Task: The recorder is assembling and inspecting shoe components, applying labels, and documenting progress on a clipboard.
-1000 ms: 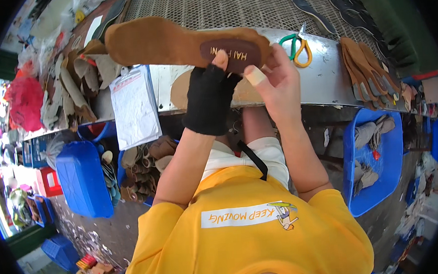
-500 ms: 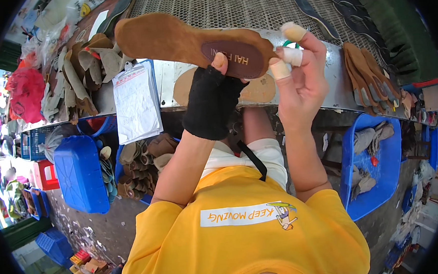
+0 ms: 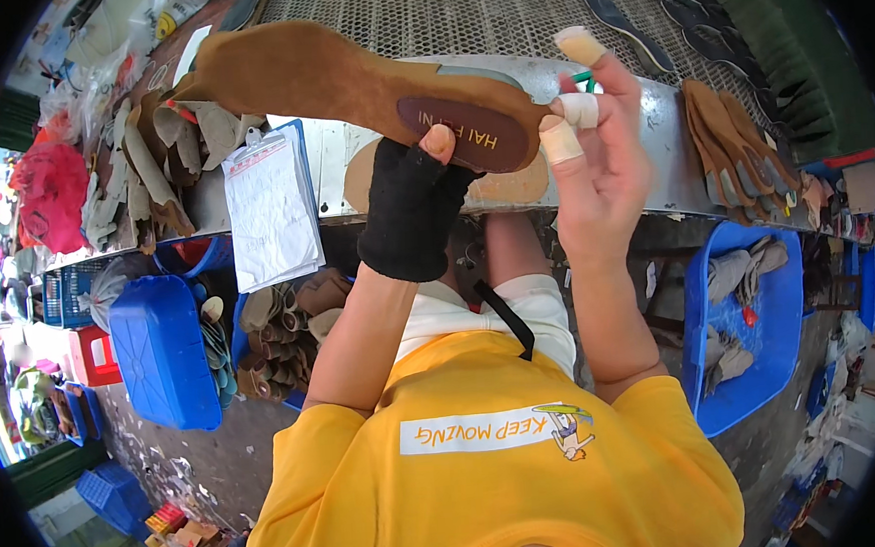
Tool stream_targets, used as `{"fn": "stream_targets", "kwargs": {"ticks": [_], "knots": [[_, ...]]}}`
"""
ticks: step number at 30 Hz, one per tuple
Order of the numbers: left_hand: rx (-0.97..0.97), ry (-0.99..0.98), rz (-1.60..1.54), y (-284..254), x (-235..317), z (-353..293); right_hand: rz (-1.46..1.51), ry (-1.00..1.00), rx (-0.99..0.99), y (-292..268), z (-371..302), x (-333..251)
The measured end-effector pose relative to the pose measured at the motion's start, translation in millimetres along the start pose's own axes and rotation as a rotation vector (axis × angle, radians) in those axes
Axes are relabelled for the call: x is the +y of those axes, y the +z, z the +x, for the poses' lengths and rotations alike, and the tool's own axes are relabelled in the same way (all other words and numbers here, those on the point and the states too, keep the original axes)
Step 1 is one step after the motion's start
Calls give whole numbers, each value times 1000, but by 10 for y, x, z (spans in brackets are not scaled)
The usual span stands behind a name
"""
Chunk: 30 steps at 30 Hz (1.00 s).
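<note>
A brown suede-like insole [image 3: 295, 77] with a dark oval heel patch is raised over the bench, its wide end to the left. My left hand [image 3: 413, 205], in a black fingerless glove, is closed round its heel half, thumb on top beside the patch. A grey-green layer shows along the far edge near the heel. My right hand [image 3: 600, 153] has taped fingertips; thumb and index finger pinch the brown edge at the heel tip, while the other fingers are raised. Beneath, a tan sole-shaped piece [image 3: 512, 189] lies on the bench, partly covered by the left hand.
Brown insoles [image 3: 735, 145] are stacked at the right, and dark soles [image 3: 628, 31] lie on the mesh surface [image 3: 392, 21]. A clipboard with papers [image 3: 271, 208] overhangs the bench edge, beside grey-brown scraps [image 3: 155, 160]. Blue bins [image 3: 162, 356] stand below.
The insole's wide end has moved left and its heel has dipped slightly. The grey-green layer along the far edge has come into view. My right hand keeps its pinch at the heel.
</note>
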<state>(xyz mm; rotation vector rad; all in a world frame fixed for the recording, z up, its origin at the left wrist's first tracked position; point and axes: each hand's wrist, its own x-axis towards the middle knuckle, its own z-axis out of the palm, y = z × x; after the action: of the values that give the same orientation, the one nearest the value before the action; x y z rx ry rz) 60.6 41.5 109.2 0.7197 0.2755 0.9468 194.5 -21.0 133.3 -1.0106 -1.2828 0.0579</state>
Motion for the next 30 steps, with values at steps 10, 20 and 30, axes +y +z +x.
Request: {"fn": "stream_targets", "kwargs": {"ticks": [10, 20, 30], "knots": [[-31, 55, 194, -19, 67, -20, 375, 368, -83, -63, 2, -52], [-38, 106, 319, -115, 94, 68, 877, 779, -40, -61, -30, -72], [-108, 163, 421, -119, 96, 49, 963, 880, -36, -46, -12, -42]]}}
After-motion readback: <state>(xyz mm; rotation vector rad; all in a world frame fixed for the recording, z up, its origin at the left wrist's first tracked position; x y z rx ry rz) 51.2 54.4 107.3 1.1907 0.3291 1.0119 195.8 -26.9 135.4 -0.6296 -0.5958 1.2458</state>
